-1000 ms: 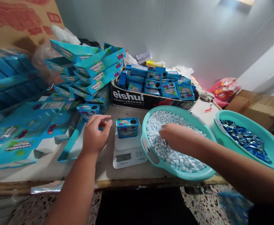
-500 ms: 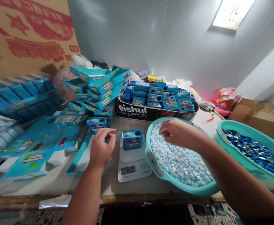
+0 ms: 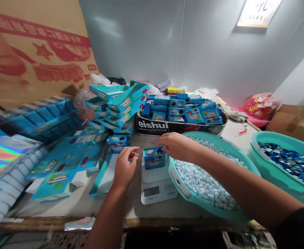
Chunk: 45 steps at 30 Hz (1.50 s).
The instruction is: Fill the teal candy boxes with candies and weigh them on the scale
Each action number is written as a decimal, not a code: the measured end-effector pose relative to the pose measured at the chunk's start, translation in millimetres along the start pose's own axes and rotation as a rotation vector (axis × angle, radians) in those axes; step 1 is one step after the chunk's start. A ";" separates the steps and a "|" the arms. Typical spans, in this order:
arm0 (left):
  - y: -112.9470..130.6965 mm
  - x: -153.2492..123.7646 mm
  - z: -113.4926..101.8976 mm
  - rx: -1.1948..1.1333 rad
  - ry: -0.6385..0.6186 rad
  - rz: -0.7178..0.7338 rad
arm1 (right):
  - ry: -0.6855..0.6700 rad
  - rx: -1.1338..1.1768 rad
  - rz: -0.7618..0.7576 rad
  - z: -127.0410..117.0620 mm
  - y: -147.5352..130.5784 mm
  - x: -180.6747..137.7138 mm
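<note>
A small blue candy tin (image 3: pixel 154 158) stands on a white digital scale (image 3: pixel 157 184) near the table's front. My right hand (image 3: pixel 176 146) hovers over the tin's round opening with its fingertips pinched together; what is between them is too small to see. My left hand (image 3: pixel 125 168) rests just left of the scale, fingers loosely curled, holding nothing. Right of the scale sits a teal basin (image 3: pixel 179 183) full of small white and pale blue candies (image 3: pixel 206 181).
A second teal basin (image 3: pixel 276 176) of blue round lids sits at the right. A black cardboard tray (image 3: pixel 164 127) of filled blue tins stands behind. Stacked blue display cartons (image 3: pixel 118 103) and flat carton blanks (image 3: pixel 63 166) lie at the left, before a large brown box (image 3: pixel 32 52).
My right hand left the candy basin and moved left to the tin's opening. My left hand stayed beside the scale. The camera view shifted left and up.
</note>
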<state>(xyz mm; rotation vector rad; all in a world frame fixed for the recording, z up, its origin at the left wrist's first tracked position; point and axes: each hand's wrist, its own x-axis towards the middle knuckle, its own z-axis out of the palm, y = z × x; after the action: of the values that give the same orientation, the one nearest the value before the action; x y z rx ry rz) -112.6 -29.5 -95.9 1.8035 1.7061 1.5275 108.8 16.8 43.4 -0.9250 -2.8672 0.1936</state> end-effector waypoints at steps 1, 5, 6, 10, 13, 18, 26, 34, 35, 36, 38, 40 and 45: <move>0.6 0.3 -0.2 -0.002 -0.003 0.001 | 0.016 -0.008 0.033 -2.8 3.1 -6.1; 4.1 1.1 -0.5 -0.012 0.014 0.011 | -0.032 -0.039 0.173 -10.5 18.5 -33.5; 5.1 1.1 -0.5 -0.009 0.017 0.015 | -0.079 -0.032 0.187 -8.7 21.2 -37.7; 7.8 -1.1 -0.9 0.023 -0.008 0.003 | -0.217 -0.041 0.164 11.5 24.2 -38.4; 6.8 -2.7 -2.8 0.038 -0.010 -0.036 | -0.239 -0.088 0.196 22.4 23.7 -33.2; 5.1 -2.4 -6.2 0.050 -0.011 -0.064 | -0.253 -0.017 0.214 17.5 23.8 -33.9; 14.2 -5.2 -9.9 0.106 -0.047 0.038 | -0.348 -0.054 0.337 13.5 19.3 -34.2; 17.5 -7.7 -18.2 0.135 -0.018 0.021 | -0.180 0.056 0.326 1.6 24.3 -38.6; 17.3 -8.4 -18.1 0.117 -0.018 0.014 | -0.122 0.070 0.316 -0.9 23.4 -38.4; 17.2 -9.3 -17.9 0.096 -0.019 0.003 | -0.067 0.087 0.311 -3.1 22.3 -37.9; 17.1 -11.6 -17.9 0.052 -0.009 -0.035 | 0.041 0.133 0.312 -6.3 19.5 -35.7; 16.7 -13.8 -18.2 -0.004 0.019 -0.093 | 0.160 0.203 0.322 -6.5 16.2 -31.4; 13.0 -14.6 -14.2 -0.141 0.081 -0.190 | 0.370 0.335 0.214 6.3 4.2 -13.9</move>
<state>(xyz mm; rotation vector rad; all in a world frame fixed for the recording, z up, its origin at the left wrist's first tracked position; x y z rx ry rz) -112.6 -52.2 -87.5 1.4850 1.7036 1.6137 121.4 11.5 35.4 -1.0650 -2.3078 0.4538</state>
